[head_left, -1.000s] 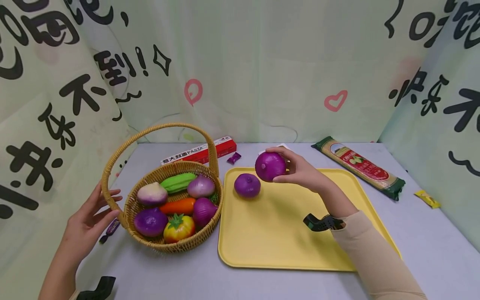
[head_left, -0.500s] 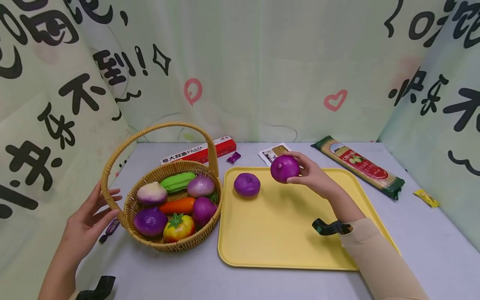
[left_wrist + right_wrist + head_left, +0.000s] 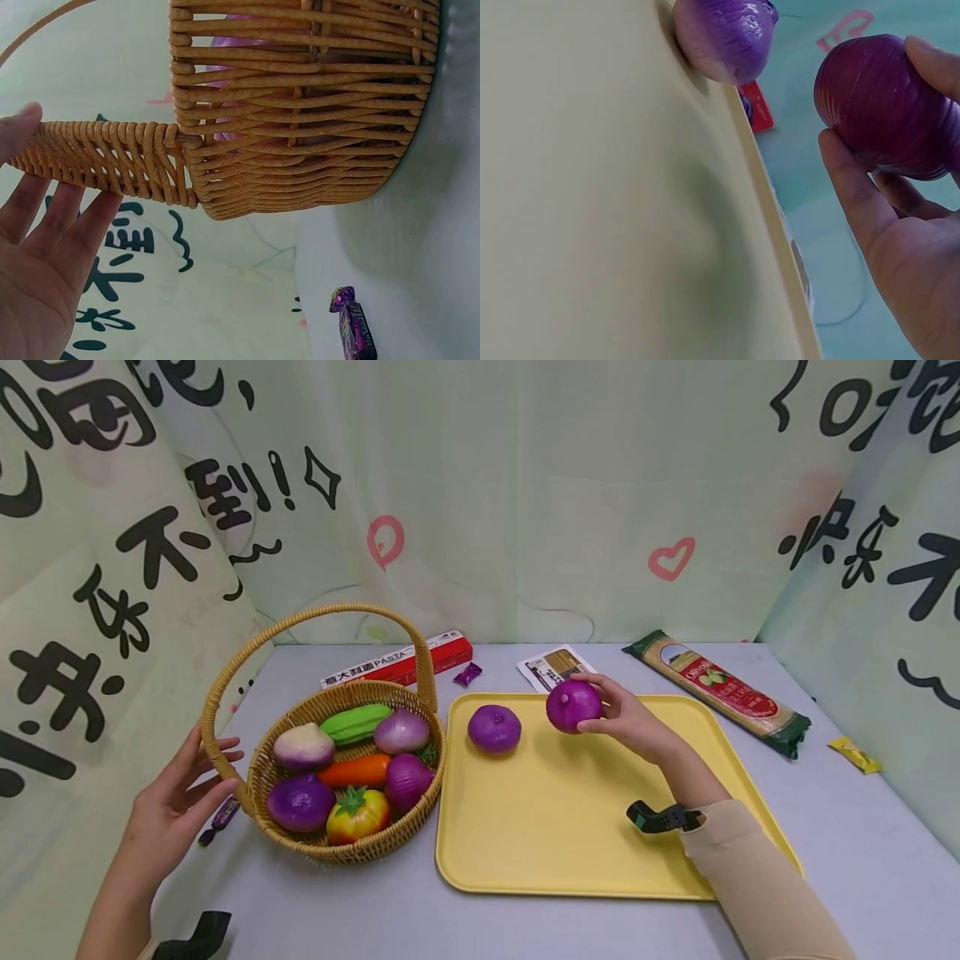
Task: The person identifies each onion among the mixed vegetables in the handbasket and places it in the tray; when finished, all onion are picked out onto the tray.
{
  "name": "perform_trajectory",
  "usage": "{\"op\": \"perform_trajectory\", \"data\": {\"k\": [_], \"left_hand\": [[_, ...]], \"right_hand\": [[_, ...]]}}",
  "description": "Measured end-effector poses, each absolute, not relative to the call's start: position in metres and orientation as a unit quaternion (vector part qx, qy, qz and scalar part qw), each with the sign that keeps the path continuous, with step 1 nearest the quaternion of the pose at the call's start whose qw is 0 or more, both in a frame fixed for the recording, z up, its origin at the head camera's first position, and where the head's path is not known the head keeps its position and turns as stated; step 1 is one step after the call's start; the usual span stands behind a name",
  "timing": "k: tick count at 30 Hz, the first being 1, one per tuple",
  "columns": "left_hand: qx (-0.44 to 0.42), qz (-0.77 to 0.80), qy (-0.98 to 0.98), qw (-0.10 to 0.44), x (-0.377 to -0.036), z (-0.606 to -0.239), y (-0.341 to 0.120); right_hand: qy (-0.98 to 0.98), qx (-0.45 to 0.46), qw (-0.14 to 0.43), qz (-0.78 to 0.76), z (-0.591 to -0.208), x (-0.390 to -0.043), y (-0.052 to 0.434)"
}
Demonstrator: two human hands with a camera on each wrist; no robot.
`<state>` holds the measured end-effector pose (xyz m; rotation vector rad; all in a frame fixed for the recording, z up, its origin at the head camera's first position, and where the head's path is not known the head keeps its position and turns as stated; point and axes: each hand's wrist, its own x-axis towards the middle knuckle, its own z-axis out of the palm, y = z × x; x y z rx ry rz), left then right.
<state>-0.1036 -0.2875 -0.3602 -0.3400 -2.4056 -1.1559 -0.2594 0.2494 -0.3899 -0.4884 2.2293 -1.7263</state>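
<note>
1. A wicker basket (image 3: pixel 347 852) is sitting in the lower left of the head view on the grey worktop (image 3: pixel 390 918), holding a green cucumber (image 3: pixel 356 725), a white and purple turnip (image 3: pixel 303 747), a pale purple onion (image 3: pixel 402 732), an orange carrot (image 3: pixel 356 772), a dark red onion (image 3: pixel 408 781), a purple round vegetable (image 3: pixel 301 803) and a yellow and red tomato (image 3: pixel 357 816).
2. A yellow tray (image 3: pixel 555 843) is lying just beside the basket, toward the centre and right of the frame, and one purple onion (image 3: pixel 494 729) is resting in its upper left corner.
3. The right hand (image 3: pixel 626 720) is curling its fingers and thumb round a second purple onion (image 3: pixel 573 706), holding it over the upper edge of the tray, near the first one but apart from it; whether it is touching the tray cannot be told.
4. The left hand (image 3: pixel 176 806) is staying flat with fingers nearly straight, its fingertips (image 3: pixel 22 124) touching the base of the basket handle (image 3: pixel 105 159) without gripping it.
5. A purple wrapped candy (image 3: pixel 352 326) is lying on the worktop just left of the basket, near the left hand.
6. Along the upper edge of the worktop are lying a red pasta box (image 3: pixel 405 664), another purple candy (image 3: pixel 468 674), a small printed packet (image 3: pixel 551 667) just above the held onion, and a long green spaghetti bag (image 3: pixel 720 692); a yellow wrapper (image 3: pixel 855 756) is lying at the far right.
</note>
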Motion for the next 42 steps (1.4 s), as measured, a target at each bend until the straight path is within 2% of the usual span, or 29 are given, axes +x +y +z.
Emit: {"op": "perform_trajectory", "data": {"k": [10, 22, 42], "left_hand": [[-0.122, -0.416, -0.873, 0.222, -0.104, -0.358, -0.287], [-0.127, -0.415, -0.873, 0.223, -0.105, -0.358, -0.287], [-0.125, -0.418, -0.873, 0.22, -0.105, -0.359, -0.287]], "right_hand": [[0.787, -0.16, 0.175, -0.57, -0.409, -0.259, 0.249], [0.833, -0.181, 0.152, -0.5, -0.426, -0.261, 0.257], [0.827, -0.19, 0.166, -0.502, -0.423, -0.262, 0.262]]}}
